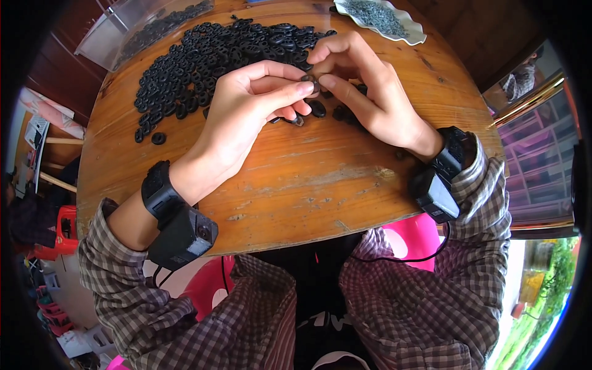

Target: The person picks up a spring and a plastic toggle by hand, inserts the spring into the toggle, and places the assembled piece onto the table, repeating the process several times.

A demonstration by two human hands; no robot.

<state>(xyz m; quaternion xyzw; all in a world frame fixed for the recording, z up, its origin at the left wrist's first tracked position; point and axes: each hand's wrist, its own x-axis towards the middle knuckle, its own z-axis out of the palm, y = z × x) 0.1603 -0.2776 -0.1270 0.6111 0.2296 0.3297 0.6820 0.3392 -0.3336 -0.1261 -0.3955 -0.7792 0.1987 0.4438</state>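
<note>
My left hand (pixel 246 105) pinches a small black oval piece (pixel 310 80) between thumb and index finger, above the wooden table. My right hand (pixel 376 92) meets it from the right, fingers curled and thumb tip against or very close to the piece. Anything tiny between the right fingers is hidden. Beyond my hands spreads a large heap of black oval pieces (pixel 179 74) with holes in them. A few loose black pieces (pixel 317 109) lie just beneath my fingers, partly covered by them.
A white wavy-edged dish (pixel 417 36) of small metal screw-like parts stands at the far right of the table (pixel 296 185). At the far left is a clear plastic container (pixel 117 46) with more black pieces. One black piece (pixel 158 138) lies apart from the heap.
</note>
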